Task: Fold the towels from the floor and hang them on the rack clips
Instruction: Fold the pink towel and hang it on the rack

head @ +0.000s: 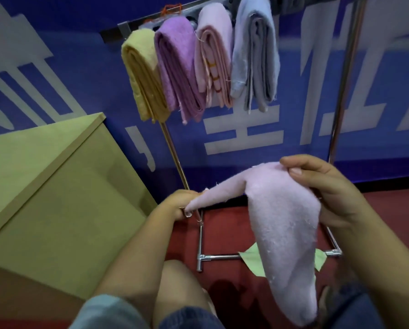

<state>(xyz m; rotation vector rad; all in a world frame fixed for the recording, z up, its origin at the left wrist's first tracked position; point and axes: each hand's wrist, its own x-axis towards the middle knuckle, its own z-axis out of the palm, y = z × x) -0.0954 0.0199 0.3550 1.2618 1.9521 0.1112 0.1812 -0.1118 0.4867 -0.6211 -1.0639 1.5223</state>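
I hold a pale pink towel [284,224] in the air between both hands. My left hand [178,203] pinches its left corner, low and near the rack's left pole. My right hand [322,186] grips the towel's upper edge higher up, and the rest of the cloth hangs down below it. On the rack's clip bar [127,27] at the top hang several folded towels: yellow [144,74], purple [177,67], pink [214,55] and light blue [255,51]. A light green towel [252,258] lies on the red floor under the rack, partly hidden by the pink one.
A wooden box-like cabinet [44,198] stands close on the left. The chrome rack base [213,257] rests on the red carpet [222,236] in front of my knees. A blue banner with white characters [246,134] backs the rack.
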